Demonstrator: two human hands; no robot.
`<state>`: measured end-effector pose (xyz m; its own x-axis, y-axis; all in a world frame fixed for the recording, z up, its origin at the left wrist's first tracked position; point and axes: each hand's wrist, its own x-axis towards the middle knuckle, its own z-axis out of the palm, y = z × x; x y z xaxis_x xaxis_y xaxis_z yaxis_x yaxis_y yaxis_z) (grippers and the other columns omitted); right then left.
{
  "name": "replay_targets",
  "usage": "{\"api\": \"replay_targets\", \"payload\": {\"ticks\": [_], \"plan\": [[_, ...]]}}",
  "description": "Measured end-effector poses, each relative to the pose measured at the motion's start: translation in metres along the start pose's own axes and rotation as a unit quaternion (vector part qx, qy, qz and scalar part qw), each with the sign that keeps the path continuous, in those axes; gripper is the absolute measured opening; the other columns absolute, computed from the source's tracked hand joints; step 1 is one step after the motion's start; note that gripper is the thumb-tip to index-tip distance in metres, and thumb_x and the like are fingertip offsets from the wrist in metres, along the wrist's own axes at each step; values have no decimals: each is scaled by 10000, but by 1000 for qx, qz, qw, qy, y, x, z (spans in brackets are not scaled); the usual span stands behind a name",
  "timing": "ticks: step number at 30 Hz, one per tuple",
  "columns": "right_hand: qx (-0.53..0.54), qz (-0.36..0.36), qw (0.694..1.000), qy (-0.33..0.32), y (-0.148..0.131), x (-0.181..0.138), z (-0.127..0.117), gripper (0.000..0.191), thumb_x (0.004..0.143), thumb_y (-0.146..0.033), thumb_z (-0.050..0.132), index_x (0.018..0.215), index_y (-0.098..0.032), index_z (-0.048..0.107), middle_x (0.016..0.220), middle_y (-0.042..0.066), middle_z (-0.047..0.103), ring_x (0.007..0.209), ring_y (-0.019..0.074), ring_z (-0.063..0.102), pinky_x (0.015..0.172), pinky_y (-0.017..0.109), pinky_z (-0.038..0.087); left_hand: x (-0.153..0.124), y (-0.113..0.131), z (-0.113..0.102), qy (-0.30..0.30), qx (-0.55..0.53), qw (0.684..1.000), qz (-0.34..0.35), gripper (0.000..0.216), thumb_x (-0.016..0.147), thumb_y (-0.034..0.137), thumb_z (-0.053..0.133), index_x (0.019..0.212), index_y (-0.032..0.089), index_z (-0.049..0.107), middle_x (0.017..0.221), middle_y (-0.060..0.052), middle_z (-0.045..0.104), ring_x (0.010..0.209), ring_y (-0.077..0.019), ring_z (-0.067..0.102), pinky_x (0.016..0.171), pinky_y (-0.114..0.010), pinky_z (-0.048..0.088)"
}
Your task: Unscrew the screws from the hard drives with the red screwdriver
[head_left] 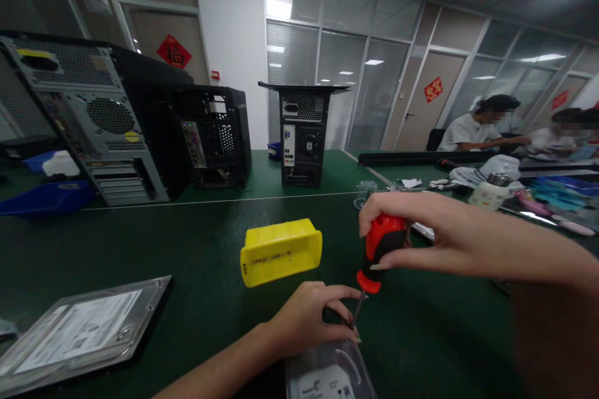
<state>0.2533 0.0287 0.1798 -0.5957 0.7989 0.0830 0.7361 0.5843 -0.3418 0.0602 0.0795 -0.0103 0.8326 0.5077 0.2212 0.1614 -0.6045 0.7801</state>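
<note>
My right hand is closed around the red and black handle of a screwdriver, held upright with its thin shaft pointing down. My left hand is curled beside the shaft, its fingertips pinched near the tip. Just below both hands lies a hard drive at the bottom edge of the view, label up, partly cut off. The tip's contact point is hidden by my left fingers.
A yellow parts bin lies on the green table just beyond my left hand. Another hard drive rests at the near left. Three computer cases stand at the back. People sit at the far right among clutter.
</note>
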Motion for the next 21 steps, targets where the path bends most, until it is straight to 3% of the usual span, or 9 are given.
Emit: {"api": "replay_targets", "payload": {"ticks": [3, 6, 11, 21], "plan": [[14, -21, 999, -31, 0, 4, -5, 249, 848, -411, 613, 1050, -270, 577, 1009, -15, 634, 916, 149, 601, 762, 259, 480, -1, -1, -4, -29, -87, 996, -2, 565, 756, 243, 775, 1273, 185, 554, 895, -47, 758, 882, -193, 713, 841, -248, 475], [8, -46, 999, -16, 6, 1, -7, 251, 857, -392, 611, 1083, -296, 559, 1069, -27, 631, 968, 152, 596, 808, 266, 478, -4, -4, -10, -55, -141, 988, 7, 569, 788, 214, 741, 1312, 182, 522, 958, -80, 747, 896, -187, 714, 869, -257, 499], [-17, -31, 999, 17, 14, -10, -6, 303, 837, -426, 621, 1124, -359, 547, 1168, -50, 634, 1056, 208, 597, 833, 308, 496, -7, -9, -14, -74, -140, 987, 18, 501, 835, 199, 691, 1306, 209, 522, 991, -54, 743, 952, -164, 696, 962, -295, 465], [-27, -44, 998, 31, 13, -8, -3, 313, 811, -481, 633, 1094, -362, 575, 1168, -54, 649, 1054, 223, 613, 782, 288, 522, -7, -10, -11, -75, -119, 990, 15, 451, 858, 193, 665, 1290, 200, 538, 1030, -63, 732, 955, -165, 696, 923, -276, 498]]}}
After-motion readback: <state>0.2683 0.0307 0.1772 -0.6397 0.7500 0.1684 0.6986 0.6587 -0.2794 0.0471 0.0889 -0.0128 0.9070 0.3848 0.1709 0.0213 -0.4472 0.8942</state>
